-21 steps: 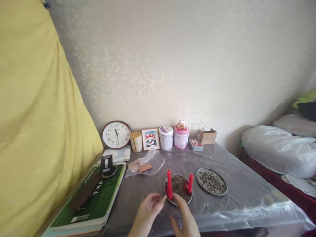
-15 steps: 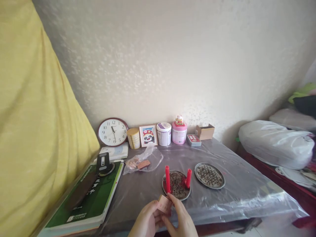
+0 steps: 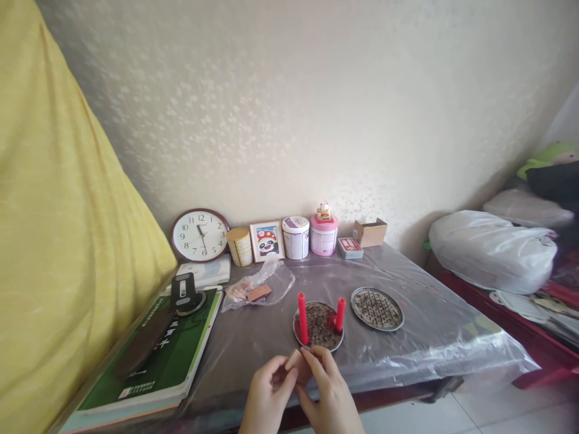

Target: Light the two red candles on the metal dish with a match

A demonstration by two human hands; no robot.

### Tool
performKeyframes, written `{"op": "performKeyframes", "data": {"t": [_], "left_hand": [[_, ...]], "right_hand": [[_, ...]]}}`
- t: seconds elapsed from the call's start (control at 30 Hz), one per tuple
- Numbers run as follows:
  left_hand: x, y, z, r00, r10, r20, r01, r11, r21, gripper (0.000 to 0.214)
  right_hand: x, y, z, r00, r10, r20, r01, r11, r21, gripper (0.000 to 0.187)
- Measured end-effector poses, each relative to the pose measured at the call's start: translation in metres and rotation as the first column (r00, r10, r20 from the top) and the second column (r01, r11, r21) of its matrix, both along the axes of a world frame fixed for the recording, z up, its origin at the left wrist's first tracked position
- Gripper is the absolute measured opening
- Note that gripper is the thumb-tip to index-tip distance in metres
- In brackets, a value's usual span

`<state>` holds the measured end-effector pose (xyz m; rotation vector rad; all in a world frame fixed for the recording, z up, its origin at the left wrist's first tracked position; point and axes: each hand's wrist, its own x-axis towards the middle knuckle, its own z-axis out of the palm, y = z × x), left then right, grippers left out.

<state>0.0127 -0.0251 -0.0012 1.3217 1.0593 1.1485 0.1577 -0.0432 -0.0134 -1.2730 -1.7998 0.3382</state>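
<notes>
Left hand (image 3: pixel 268 386) and right hand (image 3: pixel 326 386) both have a grip on a small flat-sided pinkish-tan box (image 3: pixel 298 365), in front of the near plate (image 3: pixel 320 328). Two red candles (image 3: pixel 303 319) stand on that, one taller. Further back, a brown block (image 3: pixel 259 293)'s in or on a clear bag (image 3: pixel 282 284), can't tell which.

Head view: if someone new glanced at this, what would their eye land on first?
Probably the two bright red cylindrical candles, standing on a round, dark-stained metal plate low near the middle. Just in front, the left hand and right hand hold a small tan rectangular piece. The large yellow hanging cloth also draws attention, filling the left side.
</notes>
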Motion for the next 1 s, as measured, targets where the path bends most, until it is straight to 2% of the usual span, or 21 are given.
{"op": "performKeyframes", "data": {"t": [0.1, 0.17, 0.23, 0.3, 0.37, 0.43, 0.6, 0.7, 0.8, 0.9, 1.0], "left_hand": [[0.001, -0.001, -0.006, 1.0, -0.031, 0.002, 0.031, 0.999, 0.038, 0.03], [0.001, 0.0, -0.011, 0.997, -0.036, 0.071, 0.036, 0.999, -0.002, 0.036], [0.001, 0.002, -0.015, 0.979, -0.06, 0.195, 0.082, 0.991, -0.106, 0.041], [0.003, 0.004, -0.019, 0.936, -0.072, 0.345, 0.152, 0.966, -0.21, 0.043], [0.005, 0.006, -0.02, 0.886, -0.052, 0.46, 0.186, 0.95, -0.251, 0.046], [0.005, 0.008, -0.019, 0.863, -0.01, 0.505, 0.158, 0.955, -0.252, 0.046], [0.005, 0.009, -0.016, 0.913, 0.054, 0.404, 0.008, 0.988, -0.151, 0.042], [0.008, 0.005, -0.017, 0.942, 0.083, 0.326, -0.062, 0.995, -0.076, 0.043], [0.012, 0.0, -0.017, 0.96, 0.127, 0.248, -0.135, 0.991, 0.016, 0.042], [0.012, -0.002, -0.016, 0.979, 0.125, 0.159, -0.138, 0.987, 0.077, 0.037], [0.009, -0.001, -0.019, 0.988, 0.116, 0.102, -0.128, 0.985, 0.114, 0.032]], "right_hand": [[-0.001, 0.001, 0.002, 0.997, 0.01, -0.074, -0.008, 1.0, 0.021, 0.048], [-0.003, 0.002, 0.004, 0.975, 0.016, -0.221, -0.025, 0.999, -0.036, 0.04], [-0.008, 0.004, 0.006, 0.896, 0.006, -0.445, -0.066, 0.99, -0.121, 0.034], [-0.012, 0.005, 0.006, 0.771, -0.013, -0.637, -0.133, 0.974, -0.182, 0.033], [-0.015, 0.005, 0.006, 0.688, -0.02, -0.726, -0.19, 0.96, -0.207, 0.034], [-0.013, 0.006, 0.006, 0.658, -0.012, -0.753, -0.233, 0.948, -0.219, 0.037], [-0.001, 0.01, 0.004, 0.587, -0.023, -0.809, -0.32, 0.912, -0.258, 0.036], [0.003, 0.014, 0.003, 0.54, -0.13, -0.832, -0.292, 0.897, -0.33, 0.034], [0.003, 0.018, 0.003, 0.481, -0.253, -0.839, -0.314, 0.844, -0.434, 0.042], [0.002, 0.02, 0.003, 0.454, -0.312, -0.834, -0.33, 0.811, -0.483, 0.045], [0.003, 0.02, 0.003, 0.47, -0.321, -0.822, -0.328, 0.801, -0.5, 0.045]]}}
